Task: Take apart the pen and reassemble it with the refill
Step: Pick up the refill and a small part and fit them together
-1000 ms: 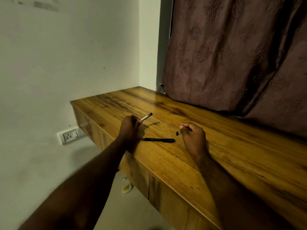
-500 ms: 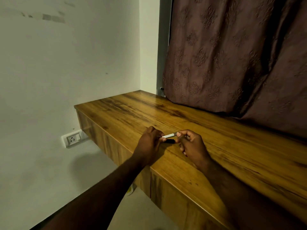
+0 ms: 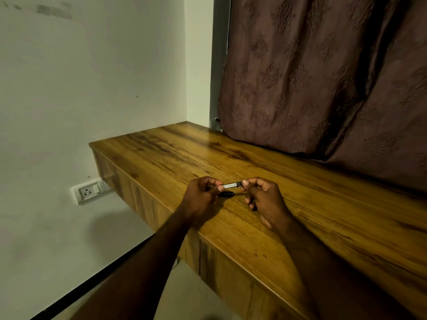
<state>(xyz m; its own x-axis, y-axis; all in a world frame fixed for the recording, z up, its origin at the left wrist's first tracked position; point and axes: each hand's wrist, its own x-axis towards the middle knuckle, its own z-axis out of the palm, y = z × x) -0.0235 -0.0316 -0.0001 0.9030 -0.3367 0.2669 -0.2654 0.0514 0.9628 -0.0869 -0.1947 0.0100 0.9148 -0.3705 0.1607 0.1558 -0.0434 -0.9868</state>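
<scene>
- Our wooden desk (image 3: 300, 204) fills the lower right; curtain (image 3: 323, 77) upper right, socket (image 3: 87, 192) at left.
- Left hand (image 3: 201, 197) and right hand (image 3: 263, 199) each pinch the refill (image 3: 231, 185); black pen (image 3: 225, 194) lies beneath.

left hand (image 3: 201, 196): fingers pinched | right hand (image 3: 263, 199): fingers pinched, facing left

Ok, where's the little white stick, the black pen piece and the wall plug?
white refill (image 3: 231, 185), head view, middle of its pale shaft between both hands.
black pen piece (image 3: 227, 194), head view, its visible dark end.
wall socket (image 3: 88, 192), head view, centre of the faceplate.
</scene>
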